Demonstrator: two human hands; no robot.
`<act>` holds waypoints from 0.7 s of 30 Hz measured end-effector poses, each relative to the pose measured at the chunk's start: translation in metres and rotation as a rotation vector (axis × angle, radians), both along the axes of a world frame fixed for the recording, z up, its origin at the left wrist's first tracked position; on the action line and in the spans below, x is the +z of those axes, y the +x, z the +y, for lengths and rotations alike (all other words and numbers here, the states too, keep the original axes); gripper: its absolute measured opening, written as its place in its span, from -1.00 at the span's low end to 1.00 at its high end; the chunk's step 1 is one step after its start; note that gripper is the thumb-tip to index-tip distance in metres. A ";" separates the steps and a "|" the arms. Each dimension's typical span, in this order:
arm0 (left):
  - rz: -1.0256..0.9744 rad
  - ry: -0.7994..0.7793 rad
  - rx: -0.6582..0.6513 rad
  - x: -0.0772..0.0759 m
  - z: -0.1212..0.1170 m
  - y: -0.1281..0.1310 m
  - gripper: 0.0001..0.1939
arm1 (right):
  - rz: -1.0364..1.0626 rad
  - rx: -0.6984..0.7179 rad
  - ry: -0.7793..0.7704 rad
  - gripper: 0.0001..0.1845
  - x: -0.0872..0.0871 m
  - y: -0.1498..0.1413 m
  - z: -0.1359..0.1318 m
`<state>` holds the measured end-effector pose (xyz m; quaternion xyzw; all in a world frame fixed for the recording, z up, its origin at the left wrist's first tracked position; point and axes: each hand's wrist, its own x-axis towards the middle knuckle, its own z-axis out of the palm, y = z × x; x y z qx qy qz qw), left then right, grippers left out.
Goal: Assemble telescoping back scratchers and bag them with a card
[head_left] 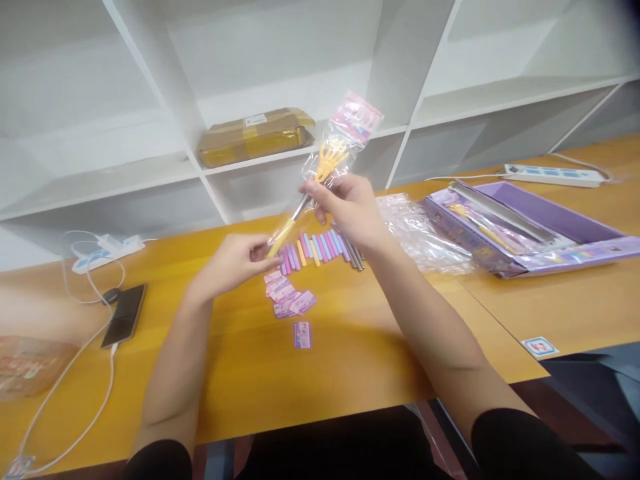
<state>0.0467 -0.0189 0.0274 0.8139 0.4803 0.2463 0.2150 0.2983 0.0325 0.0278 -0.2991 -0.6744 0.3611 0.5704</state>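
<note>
A yellow back scratcher (331, 159) with a hand-shaped head, a metal shaft and a yellow handle is held tilted above the table. It lies inside a clear plastic bag with a pink printed top (357, 117). My right hand (345, 203) is closed on the shaft just below the head. Lower down, my left hand (240, 263) pinches the end of the handle. Beneath them is a row of coloured handle tubes (320, 248) in pink, purple, blue and orange, with several metal rods (356, 256) at its right end. Small pink cards (283, 293) lie in front.
Clear plastic bags (430, 240) are piled right of the tubes, beside an open purple box (530, 227) holding bagged back scratchers. A phone (124, 315) with a white cable lies left. A taped carton (257, 137) sits on the shelf; power strips (555, 175) lie behind.
</note>
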 end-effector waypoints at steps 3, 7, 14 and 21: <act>-0.029 -0.068 -0.084 -0.004 0.006 -0.001 -0.79 | 0.051 -0.087 0.008 -0.49 0.000 0.003 0.009; -0.160 -0.266 -0.098 -0.011 0.012 -0.001 -0.70 | 0.026 -0.114 -0.005 -0.45 0.002 0.008 0.017; -0.380 -0.396 0.071 -0.020 0.024 0.005 -0.40 | -0.084 -0.072 0.014 -0.55 0.008 0.007 0.011; -0.517 -0.623 0.001 -0.036 0.030 0.013 -0.51 | -0.254 0.187 0.089 -0.83 0.001 -0.004 0.014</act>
